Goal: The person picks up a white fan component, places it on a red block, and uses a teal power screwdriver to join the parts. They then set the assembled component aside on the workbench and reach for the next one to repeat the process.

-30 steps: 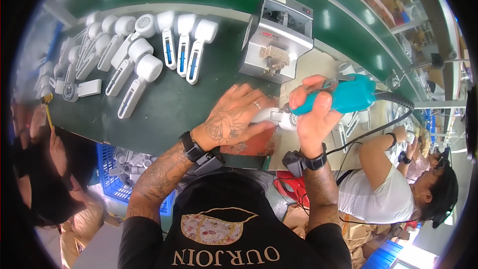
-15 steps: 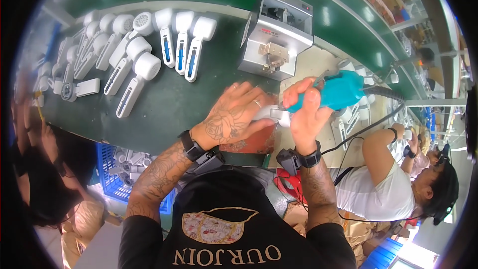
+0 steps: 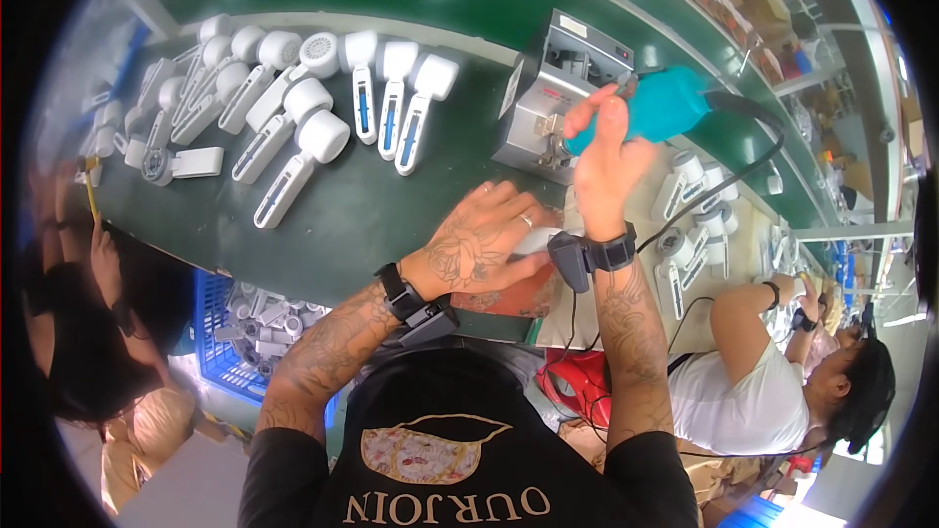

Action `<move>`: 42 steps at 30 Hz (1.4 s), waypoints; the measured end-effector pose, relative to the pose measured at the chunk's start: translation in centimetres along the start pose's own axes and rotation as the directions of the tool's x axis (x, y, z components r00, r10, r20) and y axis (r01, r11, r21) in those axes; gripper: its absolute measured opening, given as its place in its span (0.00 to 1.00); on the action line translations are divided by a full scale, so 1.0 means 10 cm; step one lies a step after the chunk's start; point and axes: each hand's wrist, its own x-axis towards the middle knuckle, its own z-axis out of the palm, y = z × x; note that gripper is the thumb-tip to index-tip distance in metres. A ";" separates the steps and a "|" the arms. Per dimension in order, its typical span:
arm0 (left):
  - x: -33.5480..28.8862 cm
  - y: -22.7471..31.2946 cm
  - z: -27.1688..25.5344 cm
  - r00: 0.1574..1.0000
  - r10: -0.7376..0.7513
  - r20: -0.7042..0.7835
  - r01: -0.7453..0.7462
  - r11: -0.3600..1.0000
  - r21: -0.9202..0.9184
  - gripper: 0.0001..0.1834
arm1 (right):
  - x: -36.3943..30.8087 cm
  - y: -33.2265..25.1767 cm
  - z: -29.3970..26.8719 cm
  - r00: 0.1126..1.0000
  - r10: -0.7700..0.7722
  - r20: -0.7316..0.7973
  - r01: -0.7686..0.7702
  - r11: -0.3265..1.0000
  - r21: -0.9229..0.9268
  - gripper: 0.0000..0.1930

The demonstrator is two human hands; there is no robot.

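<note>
My right hand [image 3: 611, 161] is wrapped round a teal electric screwdriver [image 3: 675, 103], raised at the front of a grey screw feeder [image 3: 533, 103]. The tool's nose end is near the feeder's metal outlet; its tip is hard to make out. Lower and to the left, my left hand [image 3: 484, 242] grips a white plastic part [image 3: 535, 241] against a worn reddish pad [image 3: 509, 301]. My fingers and the right wrist's strapped device hide much of that part.
Several white round-headed handheld devices [image 3: 318, 137] lie on the green bench at left, with more [image 3: 685, 244] at right. A cable [image 3: 729, 171] trails from the screwdriver. Below the bench, a blue crate [image 3: 220, 352] holds grey parts. People sit at both sides, one in a white shirt [image 3: 738, 386].
My right hand has lifted the screwdriver up and away from the white part, to the feeder's front. My left hand still holds the part on the pad. The view has shifted slightly.
</note>
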 end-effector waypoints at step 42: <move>-0.24 0.14 -0.05 0.917 0.360 -0.174 -0.343 0.932 0.122 0.17 | -0.94 -0.76 -0.73 0.930 0.358 -0.083 -0.273 0.825 0.494 0.25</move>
